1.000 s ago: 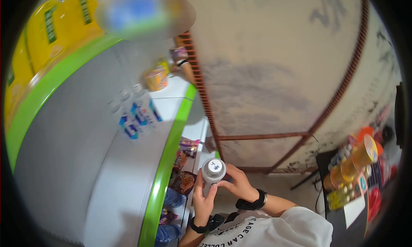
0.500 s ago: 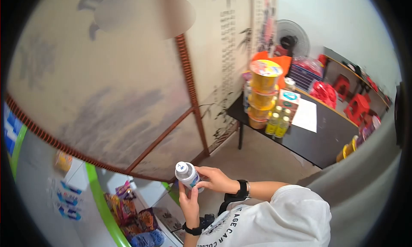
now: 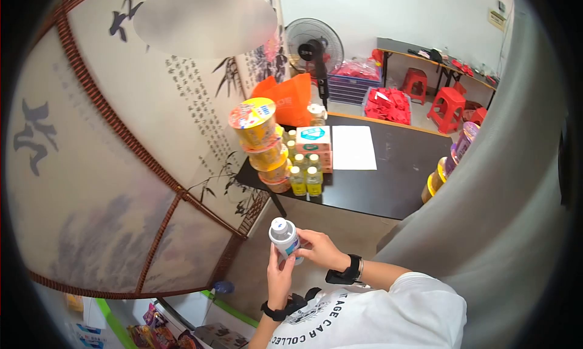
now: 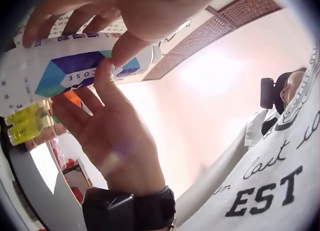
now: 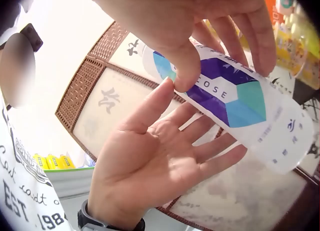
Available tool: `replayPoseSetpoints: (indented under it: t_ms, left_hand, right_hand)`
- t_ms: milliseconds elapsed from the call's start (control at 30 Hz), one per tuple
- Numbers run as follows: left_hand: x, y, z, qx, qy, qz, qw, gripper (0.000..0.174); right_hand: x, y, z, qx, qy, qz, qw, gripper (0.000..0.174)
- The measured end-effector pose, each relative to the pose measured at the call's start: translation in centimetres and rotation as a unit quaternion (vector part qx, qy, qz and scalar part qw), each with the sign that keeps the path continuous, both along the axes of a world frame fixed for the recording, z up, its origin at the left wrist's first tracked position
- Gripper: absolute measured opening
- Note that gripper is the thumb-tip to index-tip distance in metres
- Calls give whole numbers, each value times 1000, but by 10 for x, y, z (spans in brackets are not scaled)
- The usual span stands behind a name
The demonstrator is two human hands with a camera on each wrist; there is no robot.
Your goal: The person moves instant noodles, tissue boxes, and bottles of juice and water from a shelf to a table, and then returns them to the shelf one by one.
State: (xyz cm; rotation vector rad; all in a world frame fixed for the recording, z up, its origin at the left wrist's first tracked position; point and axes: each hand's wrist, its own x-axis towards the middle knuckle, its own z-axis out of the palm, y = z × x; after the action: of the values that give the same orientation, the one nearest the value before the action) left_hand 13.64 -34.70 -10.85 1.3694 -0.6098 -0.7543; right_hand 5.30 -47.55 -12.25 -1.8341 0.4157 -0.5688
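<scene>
A white bottle (image 3: 285,238) with a pale cap is held between both hands in front of the white shirt. The left hand (image 3: 280,281) grips its lower left side; from the right, the right hand (image 3: 322,250) holds it with thumb and fingers. In the left wrist view the bottle (image 4: 75,70) shows a purple and teal label, with the left hand (image 4: 155,13) above and the right hand (image 4: 120,141) below. The right wrist view has the label facing the camera, both thumbs on the bottle (image 5: 235,98), the right hand (image 5: 165,20) above, the left hand (image 5: 145,166) below.
A dark table (image 3: 395,161) ahead bears stacked yellow tubs (image 3: 267,149), small yellow-green bottles (image 3: 306,182), a box and white paper (image 3: 354,147). A painted screen (image 3: 115,197) stands left, a grey curtain (image 3: 480,209) right. Snack packets (image 3: 152,334) lie at lower left.
The head view has swung right, away from the shelves to the table. Both hands have stayed on the bottle.
</scene>
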Motion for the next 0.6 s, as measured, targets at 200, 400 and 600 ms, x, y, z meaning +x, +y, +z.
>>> replayPoseSetpoints:
  t_ms: [200, 400, 600]
  left_hand:
    - [-36, -55, -18, 0, 27, -92, 995, 63]
    - [-55, -100, -38, 40, -7, -162, 986, 63]
    - [-50, -148, -82, 52, -58, -217, 973, 64]
  right_hand:
    - [-57, -41, -12, 20, 0, -71, 997, 62]
    - [-92, -69, -29, 73, 14, -132, 989, 59]
    - [-95, -102, -66, 94, 20, -186, 978, 55]
